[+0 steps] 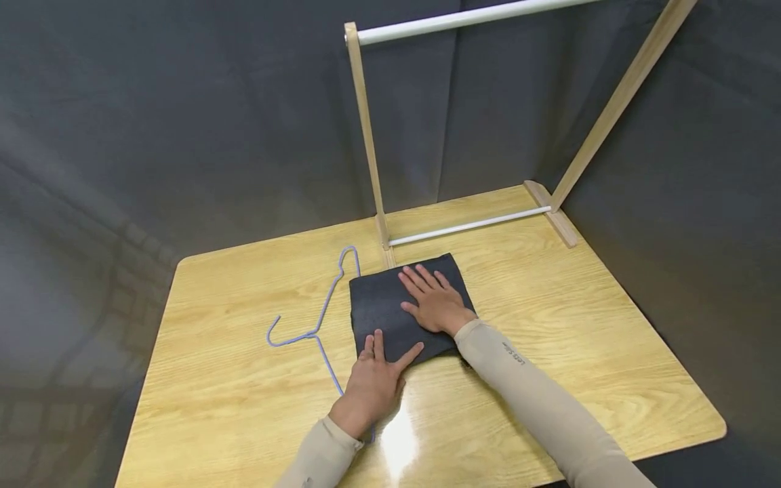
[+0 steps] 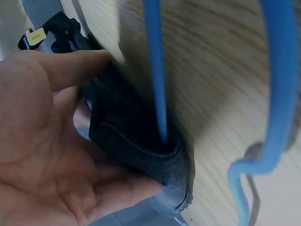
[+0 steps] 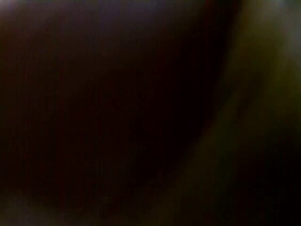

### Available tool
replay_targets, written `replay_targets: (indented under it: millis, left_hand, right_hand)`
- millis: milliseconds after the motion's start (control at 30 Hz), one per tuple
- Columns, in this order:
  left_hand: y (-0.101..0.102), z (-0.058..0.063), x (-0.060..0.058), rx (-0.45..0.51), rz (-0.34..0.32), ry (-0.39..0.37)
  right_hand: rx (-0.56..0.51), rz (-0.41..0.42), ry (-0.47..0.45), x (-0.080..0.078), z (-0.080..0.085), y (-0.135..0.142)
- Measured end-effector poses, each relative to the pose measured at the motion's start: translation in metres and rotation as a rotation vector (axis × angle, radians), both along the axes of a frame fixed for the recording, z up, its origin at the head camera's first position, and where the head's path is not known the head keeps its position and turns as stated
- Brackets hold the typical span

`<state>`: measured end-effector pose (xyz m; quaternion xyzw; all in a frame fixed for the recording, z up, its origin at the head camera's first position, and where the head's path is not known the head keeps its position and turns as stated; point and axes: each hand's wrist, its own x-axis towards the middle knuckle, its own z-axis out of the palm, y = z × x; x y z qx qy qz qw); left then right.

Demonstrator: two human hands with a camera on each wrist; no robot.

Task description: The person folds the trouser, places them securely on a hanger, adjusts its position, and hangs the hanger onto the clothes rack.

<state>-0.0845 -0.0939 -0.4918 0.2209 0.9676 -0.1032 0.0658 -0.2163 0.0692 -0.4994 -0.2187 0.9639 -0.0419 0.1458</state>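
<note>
A folded dark cloth garment lies on the wooden table, its kind hidden by the folding. My right hand rests flat on its upper right part, fingers spread. At the lower left corner, my left hand touches it with fingers extended and thumb pointing right. A blue hanger lies to the left, partly hidden by the garment and left hand. In the left wrist view, the hanger's blue bar meets a fold of the dark fabric, beside the left hand. The right wrist view is too dark to read.
A rack with wooden posts and a white top rail stands at the back of the table. Its lower white bar runs behind the garment. Grey curtains surround the table.
</note>
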Motion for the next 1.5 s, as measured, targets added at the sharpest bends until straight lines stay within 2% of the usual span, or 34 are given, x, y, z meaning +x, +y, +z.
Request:
replay_targets:
  millis: [100, 200, 367, 500, 633, 733, 800, 900, 967, 1033, 1067, 1133, 1233, 1300, 1367, 1500]
  left_hand:
    - [0.002, 0.001, 0.000, -0.003, 0.000, 0.028]
    - [0.004, 0.000, 0.001, -0.006, 0.007, 0.043]
    - [0.001, -0.001, 0.001, 0.040, 0.012, -0.003]
    - [-0.008, 0.001, 0.001, 0.204, 0.034, -0.080]
    - [-0.024, 0.004, 0.000, 0.420, 0.069, -0.147]
    - [-0.040, 0.005, -0.002, 0.559, 0.096, -0.152]
    - [-0.053, 0.005, -0.003, 0.645, 0.112, -0.091]
    - [-0.073, 0.004, -0.006, 0.731, 0.194, 0.108]
    - [-0.085, 0.004, -0.009, 0.725, 0.277, 0.237]
    - [-0.095, 0.003, -0.012, 0.663, 0.384, 0.280]
    - [-0.100, 0.003, -0.013, 0.613, 0.428, 0.266]
    - [-0.106, 0.001, -0.017, 0.511, 0.487, 0.187]
    - [-0.112, -0.004, -0.024, 0.434, 0.554, 0.050]
    - [-0.114, -0.007, -0.027, 0.458, 0.598, 0.004]
    - [-0.115, -0.008, -0.029, 0.515, 0.638, -0.010]
    - [-0.115, -0.008, -0.029, 0.633, 0.658, -0.013]
  right_hand:
    - [-0.008, -0.080, -0.005, -0.005, -0.004, 0.023]
    - [-0.018, -0.112, 0.032, -0.002, -0.002, 0.036]
    - [-0.094, -0.049, 0.091, 0.021, -0.001, 0.038]
    - [-0.127, -0.007, 0.082, 0.036, -0.008, 0.038]
    - [-0.166, -0.008, 0.091, 0.038, -0.012, 0.036]
    - [-0.159, -0.005, 0.079, 0.038, -0.014, 0.035]
    - [-0.137, -0.009, 0.059, 0.037, -0.015, 0.035]
    - [-0.123, -0.007, 0.058, 0.037, -0.015, 0.037]
    - [-0.113, -0.008, 0.060, 0.036, -0.014, 0.039]
    - [-0.112, -0.011, 0.072, 0.037, -0.013, 0.042]
    - [-0.118, -0.016, 0.076, 0.037, -0.012, 0.043]
    - [-0.122, -0.026, 0.076, 0.038, -0.011, 0.044]
    - [-0.139, -0.024, 0.093, 0.038, -0.012, 0.045]
    - [-0.157, -0.018, 0.116, 0.038, -0.013, 0.044]
    - [-0.182, -0.012, 0.150, 0.038, -0.015, 0.043]
    - [-0.216, -0.021, 0.205, 0.039, -0.014, 0.047]
